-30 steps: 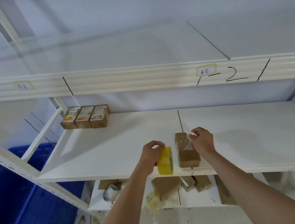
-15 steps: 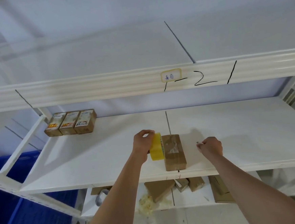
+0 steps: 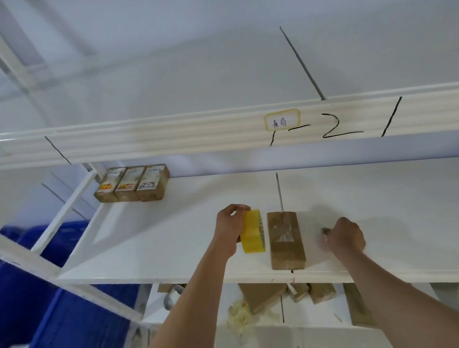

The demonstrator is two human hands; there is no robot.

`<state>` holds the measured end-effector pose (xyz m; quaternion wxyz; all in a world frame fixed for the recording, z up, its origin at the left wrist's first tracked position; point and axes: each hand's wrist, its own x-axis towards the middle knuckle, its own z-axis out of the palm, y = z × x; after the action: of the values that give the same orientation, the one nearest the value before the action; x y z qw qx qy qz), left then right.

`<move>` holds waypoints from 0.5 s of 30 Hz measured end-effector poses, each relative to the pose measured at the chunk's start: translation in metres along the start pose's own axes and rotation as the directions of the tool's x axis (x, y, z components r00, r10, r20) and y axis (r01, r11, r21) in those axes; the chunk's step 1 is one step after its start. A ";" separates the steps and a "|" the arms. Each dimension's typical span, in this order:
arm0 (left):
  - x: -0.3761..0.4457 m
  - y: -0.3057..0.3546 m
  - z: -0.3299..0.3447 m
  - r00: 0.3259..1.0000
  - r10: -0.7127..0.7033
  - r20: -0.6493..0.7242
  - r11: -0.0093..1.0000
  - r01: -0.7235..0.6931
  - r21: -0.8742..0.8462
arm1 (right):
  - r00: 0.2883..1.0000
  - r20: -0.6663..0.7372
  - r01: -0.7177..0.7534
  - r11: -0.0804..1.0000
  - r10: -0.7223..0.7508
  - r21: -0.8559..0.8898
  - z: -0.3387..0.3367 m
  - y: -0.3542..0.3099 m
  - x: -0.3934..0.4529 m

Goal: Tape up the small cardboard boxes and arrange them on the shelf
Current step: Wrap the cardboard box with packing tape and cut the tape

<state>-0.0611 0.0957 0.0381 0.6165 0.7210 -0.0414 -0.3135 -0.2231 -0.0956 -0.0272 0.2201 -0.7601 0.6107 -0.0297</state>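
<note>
Right hand (image 3: 344, 236) has left the box (image 3: 285, 239), grip curled, blurred; left hand (image 3: 231, 226) grips tape roll (image 3: 252, 231).

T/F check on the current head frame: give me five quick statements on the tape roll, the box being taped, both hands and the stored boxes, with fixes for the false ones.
1. The left hand grips the yellow tape roll. True.
2. The right hand rests on top of the brown box. False: it is off the box, to its right over the shelf board.
3. Three labelled boxes sit side by side at the shelf's back left. True.
4. The tape roll lies flat on top of the brown box. False: it stands on edge left of the box.
5. The brown box lies near the shelf's front edge. True.
</note>
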 end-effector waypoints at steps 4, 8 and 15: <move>-0.003 -0.003 -0.010 0.999 0.008 0.033 1.000 -0.009 0.028 | 0.968 -0.094 0.252 0.917 -0.235 0.310 -0.018 -0.060 -0.022; -0.007 -0.005 -0.022 0.998 -0.016 0.062 1.000 0.015 0.009 | 0.795 0.260 0.401 0.796 -0.548 0.454 -0.036 -0.126 -0.059; -0.006 -0.004 -0.070 0.998 0.018 0.057 0.999 -0.019 0.025 | 0.712 0.361 0.469 0.791 -0.602 0.393 -0.021 -0.174 -0.101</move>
<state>-0.0319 0.1597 0.0399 0.6085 0.7193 -0.0697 -0.3277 -0.0955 0.0204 0.0791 0.4449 -0.8510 0.2790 0.0078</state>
